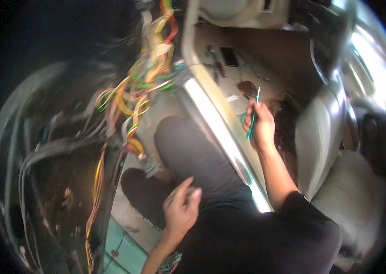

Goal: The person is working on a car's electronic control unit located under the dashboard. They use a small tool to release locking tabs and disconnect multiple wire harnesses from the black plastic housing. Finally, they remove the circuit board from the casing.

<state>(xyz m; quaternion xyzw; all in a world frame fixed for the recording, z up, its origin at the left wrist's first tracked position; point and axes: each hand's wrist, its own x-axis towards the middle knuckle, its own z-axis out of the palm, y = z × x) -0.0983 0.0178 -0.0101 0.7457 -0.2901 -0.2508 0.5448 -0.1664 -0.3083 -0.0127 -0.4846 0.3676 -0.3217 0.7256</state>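
1. A person in dark clothing works at the open doorway of a car, seen from above; the right hand [259, 125], right of centre in the frame, is closed around a slim green-handled tool [252, 119] that stands nearly upright in the fist, its thin tip pointing toward the top of the frame.
2. The left hand [181, 208], low in the centre of the frame, holds nothing; its fingers are loosely curled and half open, resting just above the person's dark trouser leg [193, 150].
3. A tangled bundle of yellow, orange, green and pink wires [143, 86] hangs in the upper centre of the frame, left of the door sill, and a thinner run of orange and yellow wires [96, 192] trails down toward the lower left.
4. A bright metal door sill strip [222, 137] runs diagonally from the upper centre to the lower right of centre, between the knee and the right hand.
5. Beyond the sill, the brown car floor [243, 68] carries several small dark objects, too blurred to identify, near the top of the frame.
6. A pale grey car seat [320, 137] fills the right side of the frame, just beside the right forearm.
7. The left side of the frame is dark and blurred, with grey cables [42, 155] only dimly visible.
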